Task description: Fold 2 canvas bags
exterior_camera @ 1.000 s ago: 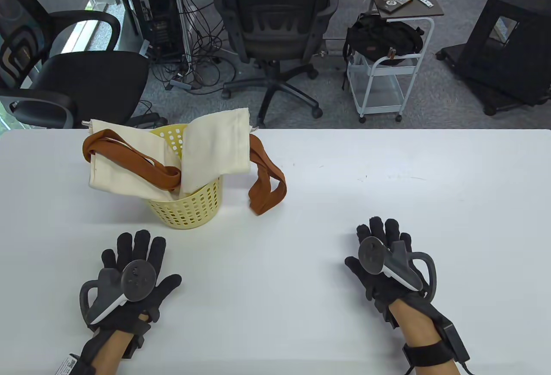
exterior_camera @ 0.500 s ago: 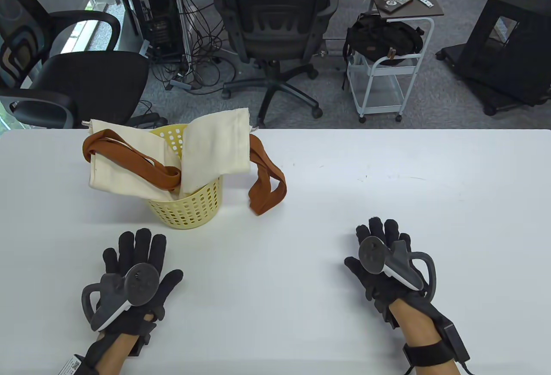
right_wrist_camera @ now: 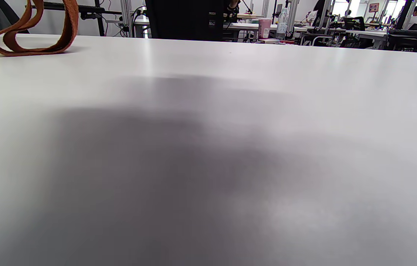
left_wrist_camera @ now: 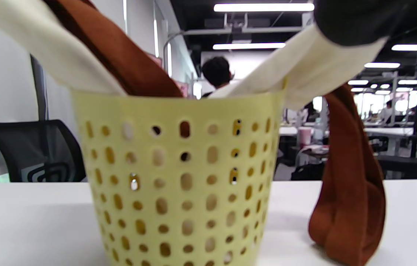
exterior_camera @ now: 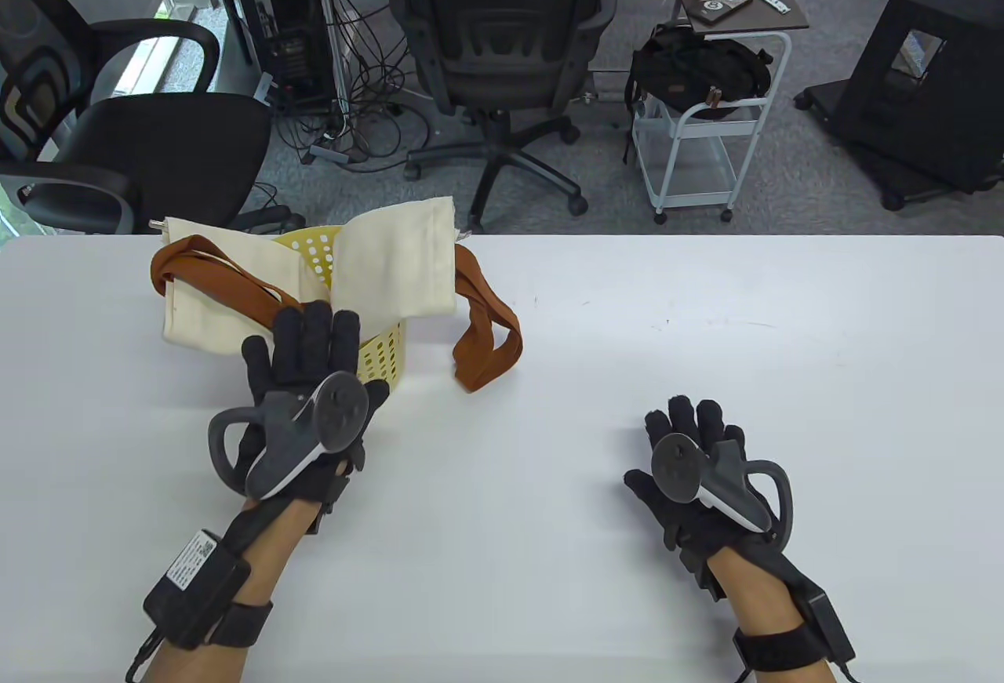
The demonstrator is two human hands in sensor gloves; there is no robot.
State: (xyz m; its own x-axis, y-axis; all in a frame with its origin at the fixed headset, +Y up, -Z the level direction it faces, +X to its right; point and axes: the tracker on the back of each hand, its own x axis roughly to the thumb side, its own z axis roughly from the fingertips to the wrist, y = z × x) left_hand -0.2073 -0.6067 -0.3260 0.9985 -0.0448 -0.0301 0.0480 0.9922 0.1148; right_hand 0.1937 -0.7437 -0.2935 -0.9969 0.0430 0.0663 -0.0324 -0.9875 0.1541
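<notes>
Table view: two cream canvas bags, left bag (exterior_camera: 208, 310) and right bag (exterior_camera: 396, 263), stand slumped in one pale yellow perforated plastic basket (exterior_camera: 384, 350) on the white counter (exterior_camera: 706, 338). Each has rust-brown webbing handles; the right bag's straps (exterior_camera: 486, 334) loop down onto the counter. The left hand (exterior_camera: 310, 393) hangs over the basket's near side, its grip spread, holding nothing. The right hand (exterior_camera: 698, 471) lies flat on the counter, well apart, fingers extended.

Left wrist view: one basket (left_wrist_camera: 179, 177) with oval holes; smooth woven cloth (left_wrist_camera: 304, 74) drapes over its rim.

Right wrist view: matte counter (right_wrist_camera: 230, 147), one strap loop (right_wrist_camera: 33, 33). No writing is legible.
</notes>
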